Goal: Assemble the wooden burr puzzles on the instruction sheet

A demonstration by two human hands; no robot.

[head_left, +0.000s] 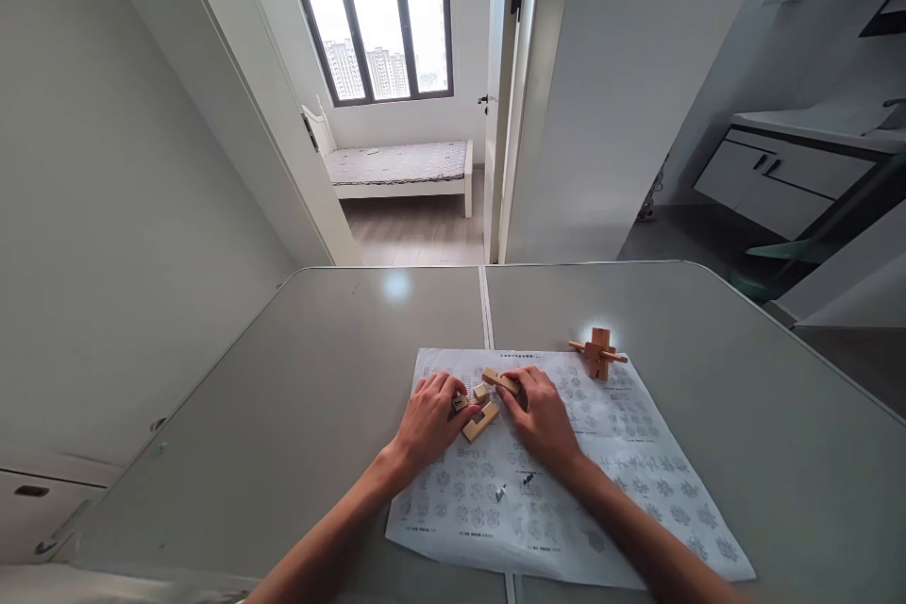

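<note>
Near the top left of a printed paper sheet [623,453], my left hand [433,415] is closed, its thumb and fingers around a small light wooden block [460,403]. A notched wooden piece [481,422] lies just beside its thumb, and another small block [481,392] shows between the two hands. My right hand [542,411] pinches one end of a light wooden bar [499,381]. Which of the middle pieces touch each other is too small to tell. A reddish-brown assembled wooden cross [600,355] stands at the sheet's upper right edge.
The sheet lies on a grey table [318,406] with a pale seam down its middle. Two tiny objects [528,479] [500,494] are on the lower part of the sheet. Beyond the table are a doorway, a bed [400,165] and a cabinet [785,175] at the right.
</note>
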